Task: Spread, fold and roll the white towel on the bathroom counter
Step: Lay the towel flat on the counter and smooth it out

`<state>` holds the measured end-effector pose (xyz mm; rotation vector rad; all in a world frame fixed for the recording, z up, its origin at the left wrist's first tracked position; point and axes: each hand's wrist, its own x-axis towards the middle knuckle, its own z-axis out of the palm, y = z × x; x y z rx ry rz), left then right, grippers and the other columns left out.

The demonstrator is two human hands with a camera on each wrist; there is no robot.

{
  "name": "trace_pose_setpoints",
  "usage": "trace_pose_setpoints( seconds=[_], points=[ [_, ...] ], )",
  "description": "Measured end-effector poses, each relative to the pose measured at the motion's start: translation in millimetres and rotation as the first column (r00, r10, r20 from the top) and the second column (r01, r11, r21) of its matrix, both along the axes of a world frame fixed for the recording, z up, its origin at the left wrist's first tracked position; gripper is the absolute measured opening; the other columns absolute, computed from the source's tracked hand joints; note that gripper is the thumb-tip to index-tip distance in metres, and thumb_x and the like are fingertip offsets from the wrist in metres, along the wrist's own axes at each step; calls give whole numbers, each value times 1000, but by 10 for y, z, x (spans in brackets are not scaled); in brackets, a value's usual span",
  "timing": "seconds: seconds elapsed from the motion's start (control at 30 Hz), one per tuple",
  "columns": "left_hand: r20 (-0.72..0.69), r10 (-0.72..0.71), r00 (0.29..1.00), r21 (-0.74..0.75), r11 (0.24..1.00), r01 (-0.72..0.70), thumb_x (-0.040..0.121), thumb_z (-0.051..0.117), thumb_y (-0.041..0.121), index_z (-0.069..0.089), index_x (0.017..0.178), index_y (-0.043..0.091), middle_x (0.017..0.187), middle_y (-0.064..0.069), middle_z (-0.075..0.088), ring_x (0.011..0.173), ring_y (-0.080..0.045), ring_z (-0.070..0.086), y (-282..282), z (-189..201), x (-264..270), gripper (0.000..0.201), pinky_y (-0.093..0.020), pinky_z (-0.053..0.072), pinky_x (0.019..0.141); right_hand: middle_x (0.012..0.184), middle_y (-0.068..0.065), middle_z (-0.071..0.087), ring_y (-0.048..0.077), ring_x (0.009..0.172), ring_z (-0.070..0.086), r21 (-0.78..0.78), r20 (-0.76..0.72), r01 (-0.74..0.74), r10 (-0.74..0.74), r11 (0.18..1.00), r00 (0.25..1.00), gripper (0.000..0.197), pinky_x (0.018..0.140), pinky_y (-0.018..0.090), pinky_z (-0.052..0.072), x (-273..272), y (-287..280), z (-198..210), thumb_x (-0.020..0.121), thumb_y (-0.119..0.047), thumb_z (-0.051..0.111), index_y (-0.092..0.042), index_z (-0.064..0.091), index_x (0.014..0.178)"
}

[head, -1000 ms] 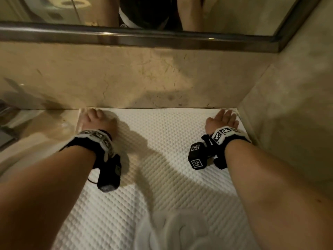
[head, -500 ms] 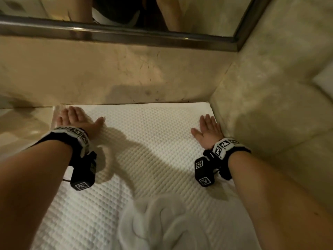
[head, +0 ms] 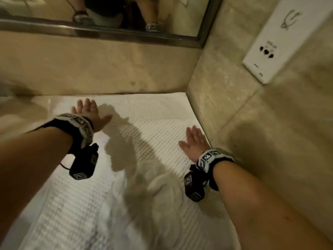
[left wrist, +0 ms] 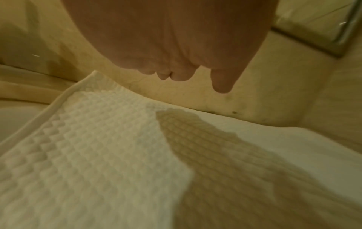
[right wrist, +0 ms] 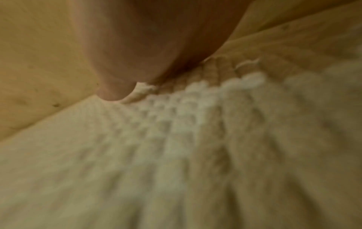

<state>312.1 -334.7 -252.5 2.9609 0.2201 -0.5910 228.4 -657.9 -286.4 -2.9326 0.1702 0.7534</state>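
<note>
A white waffle-weave towel (head: 147,123) lies spread flat on the bathroom counter, its far edge against the back wall. My left hand (head: 88,110) is near its far left corner, fingers straight and spread; in the left wrist view the left hand (left wrist: 176,46) seems to hover just above the towel (left wrist: 98,139). My right hand (head: 193,139) lies flat, palm down, on the towel's right edge beside the side wall. The right wrist view is blurred and shows the right hand (right wrist: 147,46) pressing on the towel (right wrist: 176,155). Neither hand grips anything.
A crumpled white cloth bundle (head: 158,186) sits on the towel's near middle, between my forearms. The beige stone side wall (head: 234,87) runs close along the right and carries a white socket plate (head: 281,42). A framed mirror (head: 108,15) hangs above the back wall. Bare counter (head: 27,109) lies left.
Both hands have slid back from the towel's far corners toward me, the right one farther along the right edge. The left fingers have spread. The head view has swung right.
</note>
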Motion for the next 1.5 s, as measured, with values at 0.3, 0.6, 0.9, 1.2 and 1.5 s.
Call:
trace_pose_setpoints(
  seconds=[0.3,0.6,0.9,1.2,1.5],
  points=[
    [-145,-154,977,77,983,167,92,22,65,-7,152,14,159,-6,-11,147,-28,-8,-70,-84,-1964,84,-42,2,119,156,3,-24,20,144,-21,115,-19,-70,72,991,997,73,118,35,-11,-1572,79,64,98,-52,27,-20,-12,150],
    [-104,-50,993,10,999,52,91,21,67,-10,150,29,157,-1,-20,146,-22,-16,210,-445,-3511,77,-39,-6,118,158,10,-15,24,146,-10,-32,38,165,-164,986,986,70,120,36,-3,-2591,-258,-130,101,-46,22,-5,-7,150],
    [-126,-152,980,195,965,175,94,44,47,-17,148,31,157,-1,-21,147,-23,-11,859,-370,-4165,83,-39,2,120,141,15,34,35,128,33,340,472,228,-375,912,797,39,105,41,28,-3417,872,-472,89,-25,57,-12,50,125],
    [-177,-355,918,275,878,392,95,47,26,-20,146,37,156,0,-26,145,-22,-18,1322,-221,-4275,85,-37,-6,118,126,10,47,26,119,42,367,251,-100,5,925,968,28,100,31,32,-3548,2354,-539,97,-30,42,-12,54,116],
    [-129,-669,732,214,702,679,92,48,11,-13,147,40,157,2,-19,146,-19,-16,1556,-307,-3875,87,-34,-8,116,145,9,35,28,129,42,361,17,181,-200,915,980,88,99,39,41,-3560,3606,-737,80,-68,51,-14,27,144]
  ],
)
